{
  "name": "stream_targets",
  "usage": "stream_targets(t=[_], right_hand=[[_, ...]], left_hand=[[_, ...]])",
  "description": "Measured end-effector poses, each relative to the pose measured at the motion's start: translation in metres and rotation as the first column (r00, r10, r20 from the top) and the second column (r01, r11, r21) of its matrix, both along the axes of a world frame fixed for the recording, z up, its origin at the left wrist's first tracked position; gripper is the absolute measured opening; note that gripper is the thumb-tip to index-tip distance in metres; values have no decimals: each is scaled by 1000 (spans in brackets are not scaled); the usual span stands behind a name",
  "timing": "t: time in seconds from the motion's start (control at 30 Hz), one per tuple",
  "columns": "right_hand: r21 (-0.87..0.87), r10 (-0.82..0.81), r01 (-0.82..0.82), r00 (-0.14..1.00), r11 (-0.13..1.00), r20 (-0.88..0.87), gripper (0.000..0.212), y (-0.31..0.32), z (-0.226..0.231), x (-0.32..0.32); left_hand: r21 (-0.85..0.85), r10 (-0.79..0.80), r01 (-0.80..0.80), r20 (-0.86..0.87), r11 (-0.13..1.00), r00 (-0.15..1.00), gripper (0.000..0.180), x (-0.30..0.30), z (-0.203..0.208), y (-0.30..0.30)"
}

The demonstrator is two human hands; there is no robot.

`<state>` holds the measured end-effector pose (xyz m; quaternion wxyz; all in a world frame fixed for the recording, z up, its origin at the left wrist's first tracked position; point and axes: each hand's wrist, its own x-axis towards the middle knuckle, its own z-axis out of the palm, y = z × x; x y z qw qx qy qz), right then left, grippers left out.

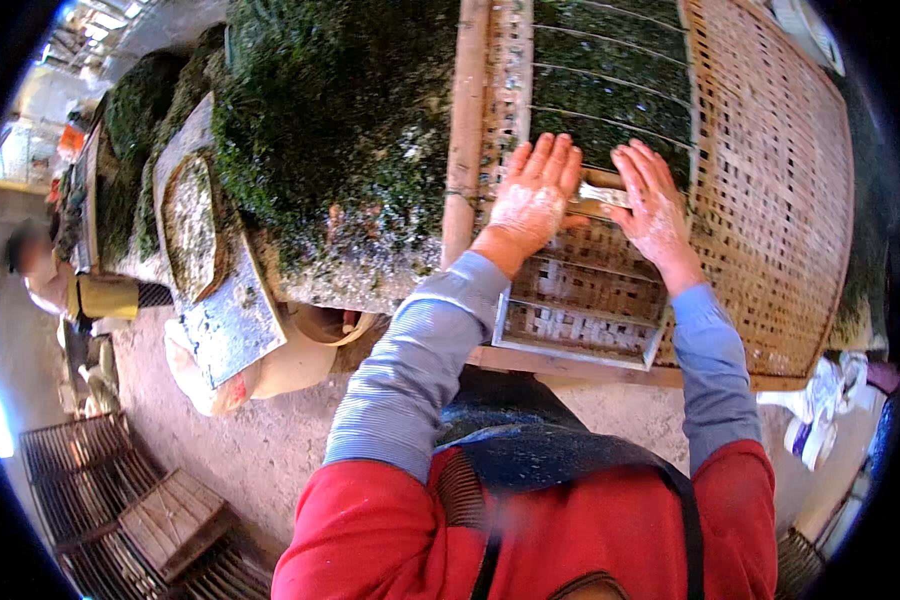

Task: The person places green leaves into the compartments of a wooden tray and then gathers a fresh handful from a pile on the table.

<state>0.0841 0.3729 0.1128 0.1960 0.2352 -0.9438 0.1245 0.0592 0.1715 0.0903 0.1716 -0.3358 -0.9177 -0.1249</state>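
Over a pale rectangular frame point(582, 352) with thin crossbars, my left hand point(532, 197) and my right hand point(656, 203) lie side by side, palms down. The fingers of both hands are stretched forward, with the thumbs pointing inward. Between and partly beneath them is a short, pale wooden bar point(600, 193), mostly hidden by the palms. Dark green, wet-looking leafy stuff point(610, 88) fills the frame's far sections, beyond my fingertips. Nearer to me, the sections show bare woven slats. White residue coats the backs of both hands.
The frame lies on a large woven bamboo tray point(770, 190) with a wooden edge. To its left is a heap of the green stuff point(340, 130). A grey board point(220, 320) leans near a bucket point(335, 325). Another person point(50, 275) is at far left, near slatted racks point(80, 470).
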Motion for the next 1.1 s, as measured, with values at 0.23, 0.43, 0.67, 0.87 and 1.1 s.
stream_targets(t=[0.23, 0.43, 0.67, 0.87, 1.1], right_hand=[[-275, 52, -58, 998, 960, -31, 51, 0, 8, -4], [-472, -78, -26, 977, 881, -199, 48, -128, 56, -18], [-898, 271, 37, 947, 438, 172, 51, -318, 8, -78], [-355, 353, -305, 932, 884, 78, 72, -506, 33, -161], [-278, 314, -299, 949, 913, 10, 20, -530, 3, -191]], left_hand=[[-6, -39, 40, 63, 999, 997, 93, -6, -2, -3], [356, -226, 181, 89, 917, 970, 81, -4, -1, -44], [324, 378, -439, 235, 838, 895, 63, 21, -25, -270], [-17, 606, -648, 375, 761, 702, 62, 28, -67, -417], [-8, 540, -579, 371, 815, 755, 65, 29, -71, -427]])
